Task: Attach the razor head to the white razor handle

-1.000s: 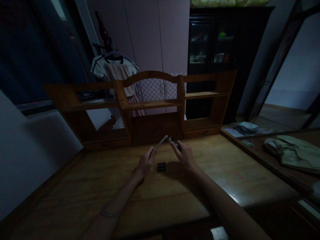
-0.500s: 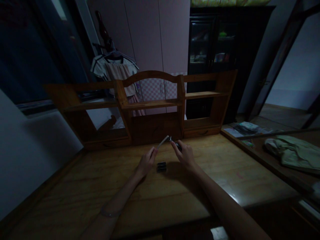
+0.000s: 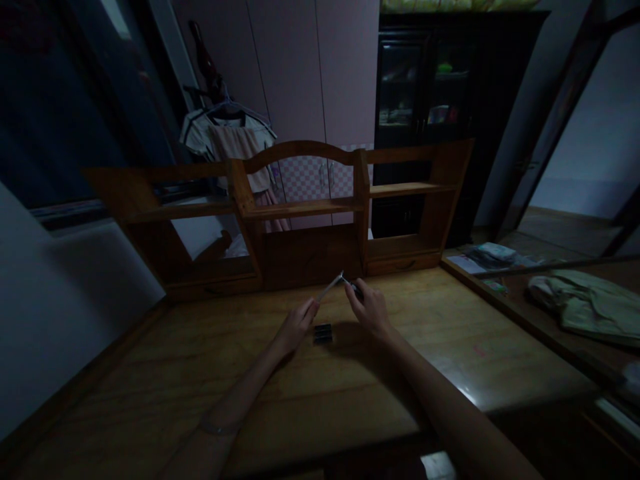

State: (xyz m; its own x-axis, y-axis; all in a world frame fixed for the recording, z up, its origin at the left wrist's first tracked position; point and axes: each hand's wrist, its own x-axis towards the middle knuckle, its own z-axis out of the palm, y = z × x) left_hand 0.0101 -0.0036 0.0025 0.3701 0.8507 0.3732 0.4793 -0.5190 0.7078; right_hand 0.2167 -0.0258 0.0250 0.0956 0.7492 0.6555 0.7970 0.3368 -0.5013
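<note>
My left hand (image 3: 299, 323) is closed around the lower end of a thin pale stick (image 3: 329, 288), which slants up to the right. In my right hand (image 3: 371, 308) is a small dark-handled tool (image 3: 357, 289) with a shiny metal tip; its exact kind is too small and dim to make out. The stick's upper end meets the metal tip, or lies right in front of it. Below and between the hands, a few short black pieces (image 3: 323, 334) lie side by side on the wooden desk (image 3: 200, 373).
A wooden shelf unit (image 3: 304, 211) stands along the desk's back edge. At the right, a lower surface holds a folded light-green cloth (image 3: 590, 303) and some papers (image 3: 493, 253). A white wall (image 3: 60, 320) borders the left side. The room is dim.
The stick's upper end has come up and right against the tool's metal tip. My left hand has shifted slightly to the right; the black pieces stay put.
</note>
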